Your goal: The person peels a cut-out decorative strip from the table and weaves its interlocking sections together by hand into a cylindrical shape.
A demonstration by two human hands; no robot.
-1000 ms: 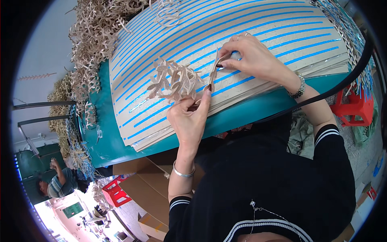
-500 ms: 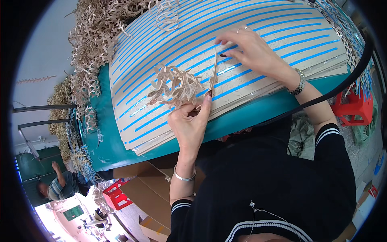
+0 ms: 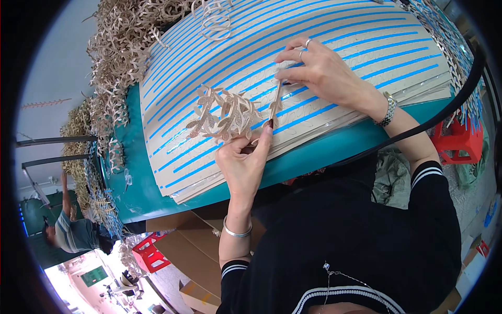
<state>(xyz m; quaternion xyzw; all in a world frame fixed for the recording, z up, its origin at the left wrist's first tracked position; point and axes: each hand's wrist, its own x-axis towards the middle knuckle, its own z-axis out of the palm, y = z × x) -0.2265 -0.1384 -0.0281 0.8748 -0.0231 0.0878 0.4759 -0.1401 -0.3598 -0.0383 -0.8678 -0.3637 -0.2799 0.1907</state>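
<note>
The left hand (image 3: 242,163) pinches a curly beige leaf strip (image 3: 230,119) above the blue-striped sheets (image 3: 366,75). The right hand (image 3: 330,77), apart from the left, is at the strip's end; I cannot tell if it grips.

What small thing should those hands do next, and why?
Perhaps the right hand should firm its grip on the thin strip's far end: it is right by that end, while the left hand pinches the near end beside the leafy bundle.
</note>
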